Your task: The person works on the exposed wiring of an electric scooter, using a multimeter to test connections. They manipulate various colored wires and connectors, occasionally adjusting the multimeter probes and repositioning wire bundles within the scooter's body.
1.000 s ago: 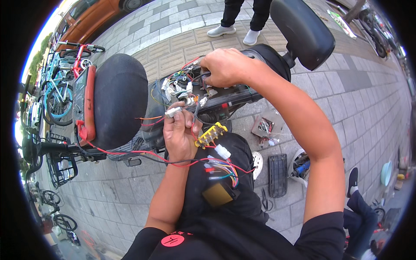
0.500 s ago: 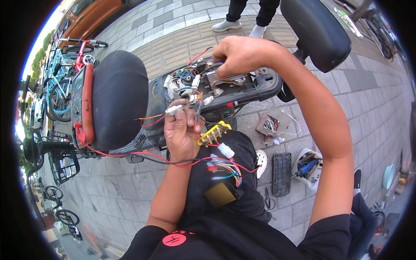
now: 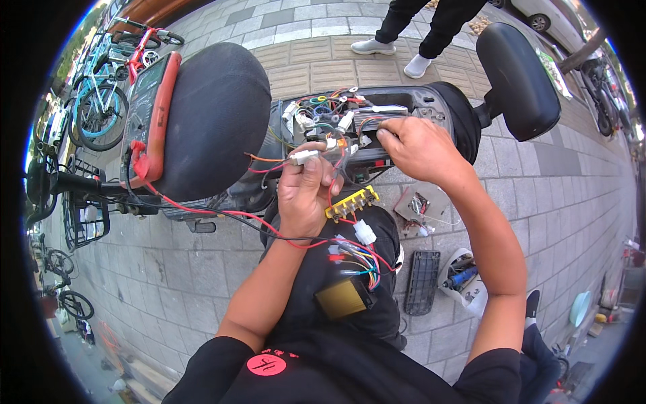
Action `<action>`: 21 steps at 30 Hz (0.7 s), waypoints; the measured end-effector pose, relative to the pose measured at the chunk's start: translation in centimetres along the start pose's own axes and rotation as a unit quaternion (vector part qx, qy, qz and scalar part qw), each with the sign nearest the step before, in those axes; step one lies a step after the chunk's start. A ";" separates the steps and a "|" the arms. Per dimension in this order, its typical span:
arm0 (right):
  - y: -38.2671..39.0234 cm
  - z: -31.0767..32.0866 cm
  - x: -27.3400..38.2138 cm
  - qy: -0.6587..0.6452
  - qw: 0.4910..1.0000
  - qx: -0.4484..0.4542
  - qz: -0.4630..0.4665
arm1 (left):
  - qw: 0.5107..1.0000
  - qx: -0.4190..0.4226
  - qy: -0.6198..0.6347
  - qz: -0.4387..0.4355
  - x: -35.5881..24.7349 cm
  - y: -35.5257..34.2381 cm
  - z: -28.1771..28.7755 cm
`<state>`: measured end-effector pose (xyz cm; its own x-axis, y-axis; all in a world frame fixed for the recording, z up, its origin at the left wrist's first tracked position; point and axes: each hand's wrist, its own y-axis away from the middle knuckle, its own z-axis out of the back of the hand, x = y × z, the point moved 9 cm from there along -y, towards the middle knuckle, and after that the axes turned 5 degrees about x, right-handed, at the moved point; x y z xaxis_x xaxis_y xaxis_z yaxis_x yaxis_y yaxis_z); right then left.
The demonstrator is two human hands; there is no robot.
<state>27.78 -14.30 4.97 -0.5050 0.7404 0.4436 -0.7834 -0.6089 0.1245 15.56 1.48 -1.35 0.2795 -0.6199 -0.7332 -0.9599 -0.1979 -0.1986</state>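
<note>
My left hand [image 3: 306,192] grips a white connector [image 3: 304,157] with orange and red wires. My right hand [image 3: 420,151] is closed at the wires at the right of an open electric scooter compartment [image 3: 436,104], packed with coloured wires [image 3: 326,108] and white plugs; what its fingertips hold is unclear. Below my left hand lie a yellow terminal strip [image 3: 352,203], a white plug [image 3: 365,232], a wire bundle and a gold box [image 3: 334,298] on my dark-trousered leg. A red multimeter [image 3: 168,118] stands by the black seat [image 3: 215,118], its red and black leads crossing my left wrist.
A person's legs [image 3: 444,30] stand beyond the scooter. A black cover [image 3: 422,283], a white tub of tools [image 3: 457,276] and a small parts box [image 3: 414,209] lie on the paving. Bicycles [image 3: 101,111] are at left, another person's leg [image 3: 538,350] at lower right.
My right hand has moved down and toward the front edge of the compartment, uncovering more wires. My left hand still grips the white connector. The whole view has shifted.
</note>
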 end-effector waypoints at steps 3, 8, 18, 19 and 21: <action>-0.8 -0.7 1.3 0.070 0.997 0.025 -0.029 | 1.000 -0.002 -0.003 -0.019 -0.3 0.0 0.1; -1.3 -2.4 1.8 0.049 0.994 0.054 -0.077 | 1.000 0.004 -0.001 -0.016 -0.3 0.0 0.1; -3.3 -4.3 0.0 -0.108 0.958 0.078 -0.255 | 1.000 0.010 0.000 0.002 0.3 0.0 0.3; -3.5 -4.0 0.3 -0.095 0.967 0.067 -0.229 | 1.000 0.009 0.000 0.005 0.3 0.1 0.5; -3.6 -3.3 0.8 -0.065 0.981 0.047 -0.176 | 1.000 0.012 -0.009 -0.008 0.1 0.0 0.7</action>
<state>28.98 -10.60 1.94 -0.1540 0.8704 0.4676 -0.8608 -0.3505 0.3690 15.60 1.93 -1.87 0.2943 -0.6034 -0.7412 -0.9557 -0.1896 -0.2252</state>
